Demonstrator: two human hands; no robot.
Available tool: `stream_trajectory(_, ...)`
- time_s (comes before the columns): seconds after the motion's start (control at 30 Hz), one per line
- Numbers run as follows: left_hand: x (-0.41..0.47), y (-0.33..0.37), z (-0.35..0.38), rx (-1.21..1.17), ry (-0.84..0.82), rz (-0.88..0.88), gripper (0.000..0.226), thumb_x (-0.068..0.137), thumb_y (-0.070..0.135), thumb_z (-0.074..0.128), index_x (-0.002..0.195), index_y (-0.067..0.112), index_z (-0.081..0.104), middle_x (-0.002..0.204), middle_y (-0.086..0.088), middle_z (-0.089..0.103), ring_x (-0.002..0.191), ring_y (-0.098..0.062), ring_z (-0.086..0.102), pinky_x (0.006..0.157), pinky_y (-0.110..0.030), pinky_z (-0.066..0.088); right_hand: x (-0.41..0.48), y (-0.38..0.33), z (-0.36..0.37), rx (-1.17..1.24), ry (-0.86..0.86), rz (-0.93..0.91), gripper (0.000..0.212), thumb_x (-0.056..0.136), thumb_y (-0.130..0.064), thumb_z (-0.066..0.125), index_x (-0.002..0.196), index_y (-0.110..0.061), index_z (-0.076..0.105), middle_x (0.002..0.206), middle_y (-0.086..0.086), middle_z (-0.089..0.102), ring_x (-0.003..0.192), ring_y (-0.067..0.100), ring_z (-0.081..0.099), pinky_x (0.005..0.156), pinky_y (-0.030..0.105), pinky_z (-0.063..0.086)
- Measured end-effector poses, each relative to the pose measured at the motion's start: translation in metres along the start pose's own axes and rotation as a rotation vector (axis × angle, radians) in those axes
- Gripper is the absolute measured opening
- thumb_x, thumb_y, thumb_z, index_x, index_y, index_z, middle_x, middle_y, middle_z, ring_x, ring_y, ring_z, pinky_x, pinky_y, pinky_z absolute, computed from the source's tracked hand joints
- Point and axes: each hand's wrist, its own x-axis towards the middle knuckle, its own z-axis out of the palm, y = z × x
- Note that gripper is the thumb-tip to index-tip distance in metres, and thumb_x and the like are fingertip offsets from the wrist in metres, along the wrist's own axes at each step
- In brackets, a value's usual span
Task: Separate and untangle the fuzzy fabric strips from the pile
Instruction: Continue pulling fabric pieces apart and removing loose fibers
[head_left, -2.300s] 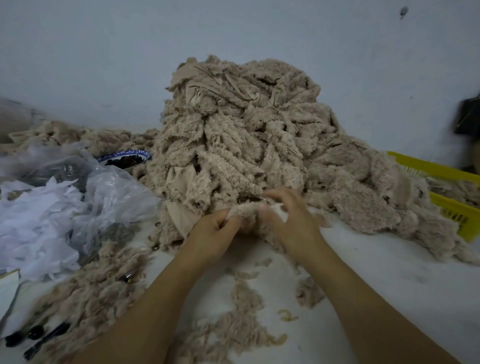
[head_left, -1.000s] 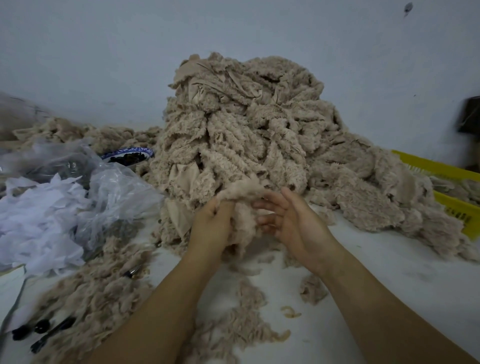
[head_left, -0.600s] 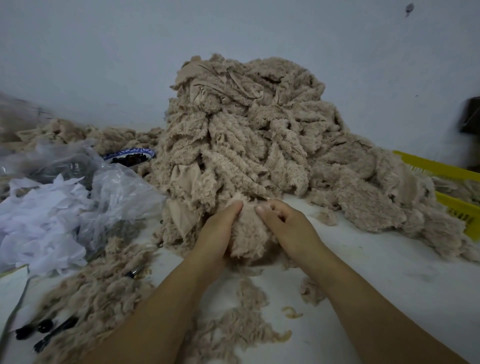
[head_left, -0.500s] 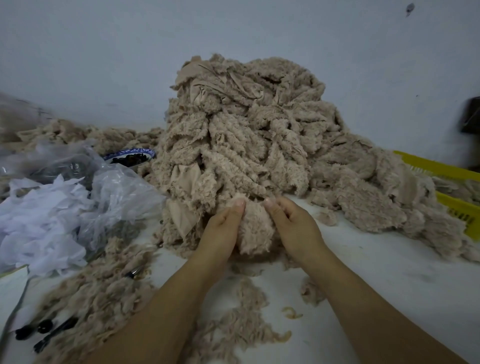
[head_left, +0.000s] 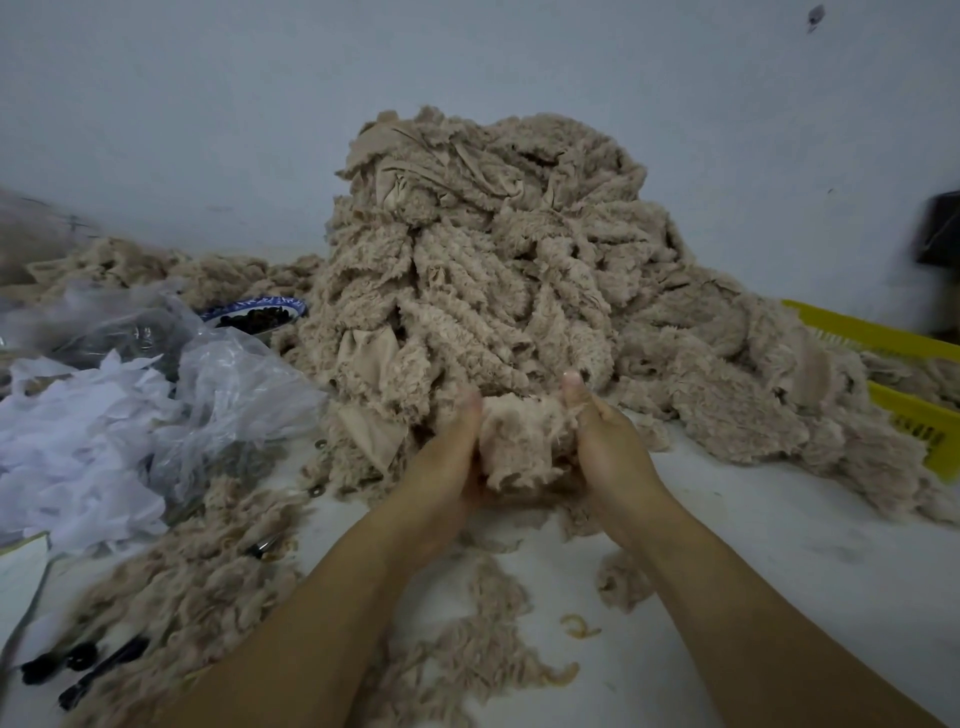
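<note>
Two hands are engaged on one piece. At far left lies a heap of white shredded scraps (head_left: 78, 457), with a crumpled clear plastic bag (head_left: 223, 384) over it and a blue-and-white patterned bowl (head_left: 254, 314) of dark items behind. Loose tan fuzzy offcuts (head_left: 197, 571) are strewn in front.

At centre, the left hand (head_left: 441, 467) and right hand (head_left: 608, 447) clasp a bunched tan fuzzy fabric strip (head_left: 519, 441) from either side. The thumbs are raised along it and the other fingers are hidden behind the fabric. The bunch sits at the foot of the tall tan fuzzy fabric pile (head_left: 493, 260); whether it is attached cannot be told.

A yellow slatted plastic basket (head_left: 883, 338) stands at far right, partly under the pile's spill.

Assessment: one strip is being worked free. The next move calls for drawing it toward the person over the white table (head_left: 779, 545), locating an end and watching for snags on neighbouring strips.
</note>
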Motion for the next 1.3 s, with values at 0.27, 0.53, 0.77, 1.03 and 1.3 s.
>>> stream_trajectory(0.27, 0.004, -0.002, 0.002, -0.179, 0.214, 0.093, 0.036, 0.100, 0.033, 0.052, 0.117, 0.007, 0.068, 0.109, -0.021, 0.072, 0.105, -0.030, 0.069, 0.094, -0.044, 0.052, -0.004, 0.004, -0.002, -0.294, -0.024, -0.140, 0.078, 0.079, -0.080, 0.037, 0.088, -0.006, 0.062, 0.065, -0.003, 0.058, 0.060, 0.010, 0.051, 0.062, 0.027, 0.042)
stream_trajectory(0.53, 0.009, 0.009, 0.001, -0.631, 0.274, 0.001, 0.039, 0.108, 0.027, 0.041, 0.129, 0.000, 0.059, 0.121, -0.022, 0.069, 0.110, -0.031, 0.068, 0.078, -0.039, 0.062, 0.001, 0.008, 0.002, -0.124, -0.038, -0.099, 0.056, 0.093, -0.063, 0.043, 0.048, -0.034, 0.058, 0.050, -0.013, 0.055, 0.043, 0.000, 0.047, 0.047, 0.014, 0.042)
stream_trajectory(0.77, 0.010, 0.012, -0.022, -0.638, 0.384, 0.042, 0.026, 0.103, 0.014, 0.046, 0.109, 0.006, 0.070, 0.094, -0.014, 0.075, 0.079, -0.021, 0.075, 0.059, -0.034, 0.060, 0.009, -0.001, -0.028, 0.085, 0.146, -0.037, 0.063, 0.097, -0.058, 0.042, 0.046, -0.026, 0.058, 0.052, -0.007, 0.051, 0.045, 0.007, 0.045, 0.060, 0.031, 0.042)
stream_trajectory(1.03, 0.002, 0.005, 0.001, -0.333, 0.174, 0.031, 0.048, 0.104, 0.040, 0.041, 0.132, 0.006, 0.058, 0.123, -0.015, 0.069, 0.115, -0.027, 0.066, 0.098, -0.042, 0.051, -0.009, 0.003, 0.009, -0.252, -0.159, -0.103, 0.053, 0.076, -0.087, 0.044, 0.113, -0.055, 0.065, 0.114, -0.030, 0.066, 0.097, -0.017, 0.059, 0.083, 0.011, 0.047)
stream_trajectory(1.3, 0.010, 0.016, -0.013, -0.597, 0.361, 0.024, 0.027, 0.094, 0.029, 0.059, 0.105, 0.005, 0.066, 0.102, -0.017, 0.074, 0.093, -0.029, 0.073, 0.071, -0.043, 0.061, 0.000, 0.001, -0.006, -0.041, 0.051, -0.124, 0.055, 0.094, -0.068, 0.034, 0.055, -0.040, 0.061, 0.051, -0.014, 0.051, 0.048, 0.005, 0.048, 0.070, 0.032, 0.041)
